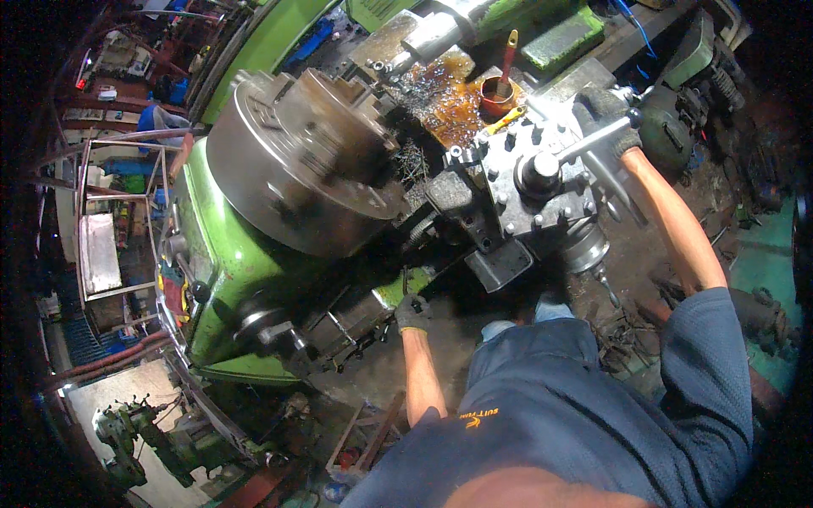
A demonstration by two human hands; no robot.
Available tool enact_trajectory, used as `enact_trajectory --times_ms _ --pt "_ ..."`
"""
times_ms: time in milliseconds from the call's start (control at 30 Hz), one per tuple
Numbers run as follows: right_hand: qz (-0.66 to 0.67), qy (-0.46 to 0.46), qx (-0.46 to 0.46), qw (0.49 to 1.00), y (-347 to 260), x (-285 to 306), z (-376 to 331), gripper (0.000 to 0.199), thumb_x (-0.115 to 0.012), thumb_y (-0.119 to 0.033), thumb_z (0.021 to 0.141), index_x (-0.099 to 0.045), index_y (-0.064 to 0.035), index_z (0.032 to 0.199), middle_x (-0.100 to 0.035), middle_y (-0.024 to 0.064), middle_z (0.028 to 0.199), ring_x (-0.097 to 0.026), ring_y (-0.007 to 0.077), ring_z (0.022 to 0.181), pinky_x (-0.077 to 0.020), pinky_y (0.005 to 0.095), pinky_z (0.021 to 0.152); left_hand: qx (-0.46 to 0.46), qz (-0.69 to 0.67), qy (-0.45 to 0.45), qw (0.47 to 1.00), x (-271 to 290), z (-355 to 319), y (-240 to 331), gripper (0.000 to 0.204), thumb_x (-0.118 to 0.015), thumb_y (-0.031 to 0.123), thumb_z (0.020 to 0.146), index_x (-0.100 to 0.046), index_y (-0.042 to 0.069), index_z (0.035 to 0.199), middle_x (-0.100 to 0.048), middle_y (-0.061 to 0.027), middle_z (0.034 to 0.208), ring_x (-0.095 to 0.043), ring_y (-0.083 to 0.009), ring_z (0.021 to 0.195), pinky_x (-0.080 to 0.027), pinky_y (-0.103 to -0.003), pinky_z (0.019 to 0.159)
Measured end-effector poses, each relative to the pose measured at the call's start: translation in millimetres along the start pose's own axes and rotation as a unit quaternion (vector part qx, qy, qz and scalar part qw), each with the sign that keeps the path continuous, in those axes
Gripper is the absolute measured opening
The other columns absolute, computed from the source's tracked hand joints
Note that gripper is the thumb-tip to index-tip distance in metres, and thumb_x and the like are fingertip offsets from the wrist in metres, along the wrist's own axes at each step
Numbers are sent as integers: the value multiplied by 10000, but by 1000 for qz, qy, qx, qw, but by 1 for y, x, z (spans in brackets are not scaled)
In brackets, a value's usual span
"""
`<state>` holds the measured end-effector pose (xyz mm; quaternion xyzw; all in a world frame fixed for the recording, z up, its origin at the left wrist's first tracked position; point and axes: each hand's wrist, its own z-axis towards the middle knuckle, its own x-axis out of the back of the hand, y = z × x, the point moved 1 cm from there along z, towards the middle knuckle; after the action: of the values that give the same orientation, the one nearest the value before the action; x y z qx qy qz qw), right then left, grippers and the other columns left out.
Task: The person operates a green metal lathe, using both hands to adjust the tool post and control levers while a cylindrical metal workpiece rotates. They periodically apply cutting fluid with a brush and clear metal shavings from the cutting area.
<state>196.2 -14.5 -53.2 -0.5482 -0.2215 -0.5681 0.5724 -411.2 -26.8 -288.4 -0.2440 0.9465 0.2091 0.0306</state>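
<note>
Both gloved hands show in the head view, set well apart. Curled fingers on the left hand (413,314) meet a short dark lever (405,278); how tightly they close round it cannot be told. Bent over beside the clamp lever (598,139), the right hand (600,106) has its fingertips hidden, so its opening and any hold are unclear.

The clamp lever's long axis slants outward from the tool post (539,175) to the right hand, much the nearer of the two. Whether the glove touches the bar or lies just behind it does not show.

That tool post sits just left of the right hand and closer to the body, while from the left hand it lies ahead and to the right. Motion-blurred, the big chuck (279,169) stands ahead and left of the left hand.
</note>
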Motion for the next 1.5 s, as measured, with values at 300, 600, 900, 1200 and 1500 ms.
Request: enact_trajectory --times_ms 300,600,900,1200,1500 --pt "-9 -17 -5 1000 4 -3 1 234 -608 -286 881 -657 -65 939 -664 168 934 -648 351 896 -508 441 799 -48 30 12 998 -3 -8 -4 163 -692 164 844 -562 131 752 -576 -37 628 -543 -177 498 -403 -286 409" --pt "-2 -4 8 1000 9 -6 0 238 -614 -289 882 -649 -74 978 -666 163 961 -656 351 906 -513 439 797 -40 -29 48 998 3 9 -6 174 -689 105 869 -564 124 750 -575 -37 618 -567 -156 509 -431 -269 409" --pt "-8 -2 15 1000 5 -5 1 225 -617 -274 878 -639 -63 954 -660 172 935 -653 368 893 -511 445 792 -277 295 25 914 3 -5 -10 124 -676 115 852 -603 110 752 -586 -39 627 -554 -157 514 -427 -315 453" --pt "23 -5 -15 1000 -15 -3 1 195 -626 -226 883 -631 -38 934 -649 192 905 -641 386 866 -504 444 774 -122 273 1 954 76 59 -103 169 -693 257 835 -640 106 779 -539 -8 691 -476 -147 551 -383 -333 501" --pt "34 -7 -44 998 -19 0 2 200 -659 -178 917 -659 -37 1058 -672 133 945 -649 240 865 -510 365 789 -183 679 -2 711 98 154 -173 414 -646 404 875 -626 18 1024 -648 -181 943 -613 -340 892 -515 -471 811"
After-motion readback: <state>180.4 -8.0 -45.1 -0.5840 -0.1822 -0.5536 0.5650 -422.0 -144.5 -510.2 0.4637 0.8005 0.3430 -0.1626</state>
